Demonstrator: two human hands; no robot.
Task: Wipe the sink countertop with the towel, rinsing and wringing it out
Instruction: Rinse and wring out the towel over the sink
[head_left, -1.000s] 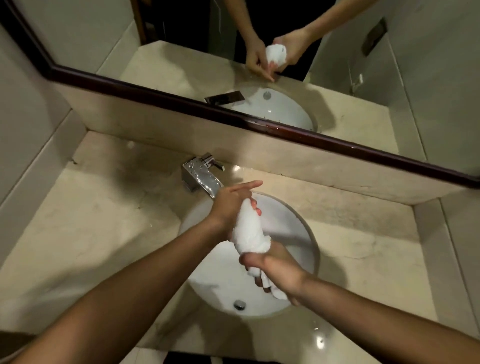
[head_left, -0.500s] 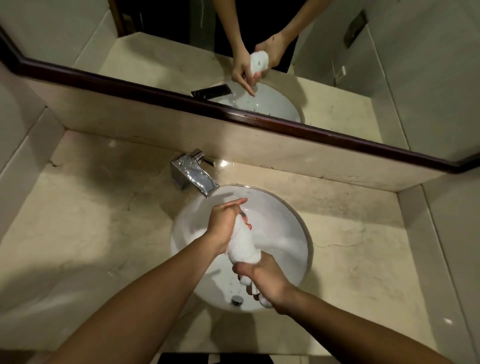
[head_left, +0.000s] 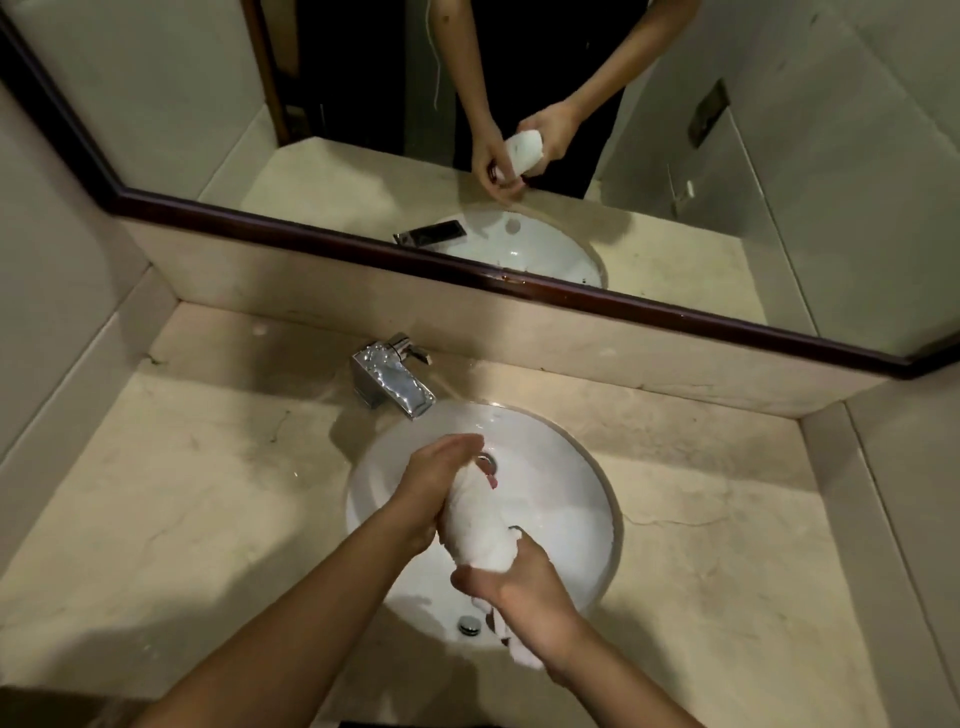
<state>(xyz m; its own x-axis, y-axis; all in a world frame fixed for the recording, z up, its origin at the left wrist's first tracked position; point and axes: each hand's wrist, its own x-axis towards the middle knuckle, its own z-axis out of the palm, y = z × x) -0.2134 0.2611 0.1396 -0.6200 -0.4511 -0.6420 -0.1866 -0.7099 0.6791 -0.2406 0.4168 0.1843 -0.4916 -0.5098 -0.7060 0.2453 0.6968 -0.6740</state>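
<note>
From my remote seat, nearest me at about five o'clock, my right hand (head_left: 524, 587) is clenched round the lower end of the towel (head_left: 480, 525), a limp tail hanging below the fist; the left hand (head_left: 441, 480) grasps the upper end toward twelve o'clock, so the white roll sits twisted between them over the sink (head_left: 571, 493). I judge the cloth soft, wet and heavier than it looks, apt to slip, so it is best held firmly at both ends and turned opposite ways; beyond, at eleven o'clock, stands the faucet (head_left: 395, 379), then the countertop (head_left: 208, 493) and the mirror (head_left: 675, 156).
</note>
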